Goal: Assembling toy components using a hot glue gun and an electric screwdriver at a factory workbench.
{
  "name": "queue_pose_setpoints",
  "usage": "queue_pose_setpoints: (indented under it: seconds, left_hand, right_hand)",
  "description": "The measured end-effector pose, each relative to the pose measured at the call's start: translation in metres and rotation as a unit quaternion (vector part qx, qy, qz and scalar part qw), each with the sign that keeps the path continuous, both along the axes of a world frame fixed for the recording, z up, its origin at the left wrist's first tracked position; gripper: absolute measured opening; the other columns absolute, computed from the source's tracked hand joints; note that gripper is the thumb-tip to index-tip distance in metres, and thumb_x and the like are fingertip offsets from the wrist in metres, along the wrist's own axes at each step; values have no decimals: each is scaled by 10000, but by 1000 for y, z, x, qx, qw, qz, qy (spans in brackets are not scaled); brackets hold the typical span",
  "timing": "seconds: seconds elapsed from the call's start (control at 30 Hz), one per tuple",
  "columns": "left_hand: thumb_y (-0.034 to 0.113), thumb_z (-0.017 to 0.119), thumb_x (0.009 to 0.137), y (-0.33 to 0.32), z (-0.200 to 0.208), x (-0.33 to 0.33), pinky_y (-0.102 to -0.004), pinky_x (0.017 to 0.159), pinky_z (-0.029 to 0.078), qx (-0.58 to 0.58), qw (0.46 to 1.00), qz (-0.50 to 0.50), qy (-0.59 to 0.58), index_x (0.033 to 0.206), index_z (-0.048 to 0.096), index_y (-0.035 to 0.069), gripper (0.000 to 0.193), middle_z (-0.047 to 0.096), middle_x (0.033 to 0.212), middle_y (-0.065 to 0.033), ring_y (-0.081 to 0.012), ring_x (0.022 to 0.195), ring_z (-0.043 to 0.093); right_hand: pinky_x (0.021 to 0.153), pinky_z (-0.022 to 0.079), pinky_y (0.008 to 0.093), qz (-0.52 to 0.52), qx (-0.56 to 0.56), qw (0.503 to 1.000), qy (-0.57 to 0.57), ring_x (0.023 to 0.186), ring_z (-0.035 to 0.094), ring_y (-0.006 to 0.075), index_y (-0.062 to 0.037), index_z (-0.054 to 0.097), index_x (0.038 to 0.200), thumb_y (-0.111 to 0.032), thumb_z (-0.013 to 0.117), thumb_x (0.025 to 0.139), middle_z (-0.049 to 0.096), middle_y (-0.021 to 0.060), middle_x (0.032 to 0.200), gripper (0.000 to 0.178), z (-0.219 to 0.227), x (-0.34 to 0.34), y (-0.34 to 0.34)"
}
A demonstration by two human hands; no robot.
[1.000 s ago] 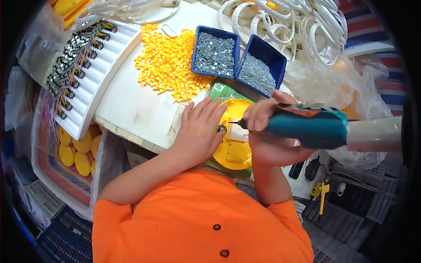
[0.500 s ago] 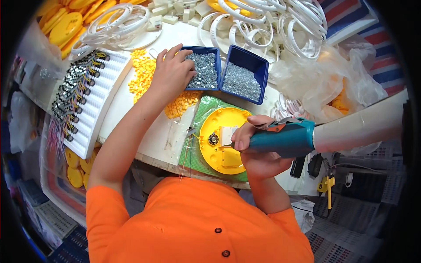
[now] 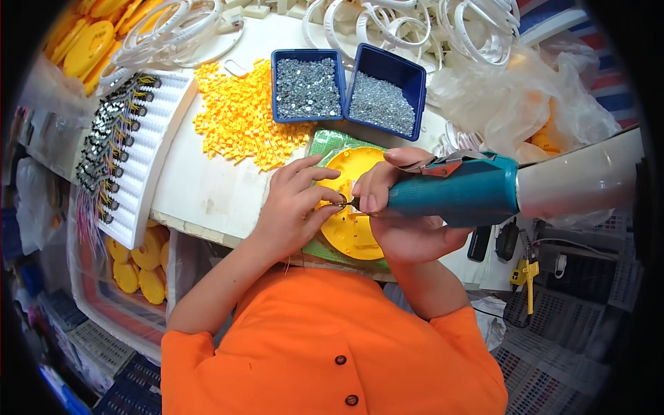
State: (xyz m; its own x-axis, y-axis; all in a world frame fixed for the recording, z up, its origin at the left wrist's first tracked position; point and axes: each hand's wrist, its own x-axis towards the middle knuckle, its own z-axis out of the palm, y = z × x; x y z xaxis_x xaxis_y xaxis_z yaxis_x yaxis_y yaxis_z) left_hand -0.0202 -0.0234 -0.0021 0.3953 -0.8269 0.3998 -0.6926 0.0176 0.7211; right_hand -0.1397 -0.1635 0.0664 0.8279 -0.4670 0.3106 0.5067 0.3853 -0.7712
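Observation:
My right hand (image 3: 422, 238) is wrapped round a teal electric screwdriver (image 3: 456, 196), which lies nearly level with its bit pointing left. Thumb and forefinger of my left hand (image 3: 290, 207) pinch together right at the bit's tip; whatever small piece is between them is too small to make out. Both hands are above a round yellow plastic housing (image 3: 344, 242), partly hiding it and the parts inside. Under the housing is a green mat (image 3: 330, 142) with a clear plastic cover.
Beyond the mat stand two blue bins, one of larger metal pieces (image 3: 308, 86), one of small screws (image 3: 380, 107). Small yellow parts (image 3: 242, 117) lie loose beside them. A white ridged tray (image 3: 155, 131) of wired components is at left. Plastic bags (image 3: 512, 104) bulge at right.
My left hand has come back from the left bin to the screwdriver tip, its thumb and forefinger now pinched there. The screwdriver stays in my right hand over the housing.

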Motion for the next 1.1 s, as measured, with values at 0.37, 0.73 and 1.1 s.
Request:
queue_pose_setpoints:
  seconds: [0.37,0.73,1.1]
  left_hand:
    - [119,820,783,4,-14,-6,-452,1067,404,-47,997,23,49,916,720,120,167,678,1189,-43,-327,1281,538]
    - [84,797,792,2,-20,-7,-454,1093,386,-47,994,-6,104,976,746,123,194,671,1208,-48,-328,1304,519]
    - [280,851,745,12,-7,1,-492,1127,349,0,998,-28,51,1194,702,144,492,596,1362,-87,-360,1376,447]
  right_hand:
    - [845,464,401,14,-9,1000,-2,788,585,232,42,486,1368,-821,395,860,612,132,836,1005,1,5,5]
    - [823,458,400,1,-7,1000,-3,776,571,214,18,499,1371,-856,386,850,599,100,818,1023,1,0,5]
    - [799,459,392,-32,-13,999,1,743,561,209,9,523,1351,-858,377,857,596,83,799,1008,-7,-5,5]
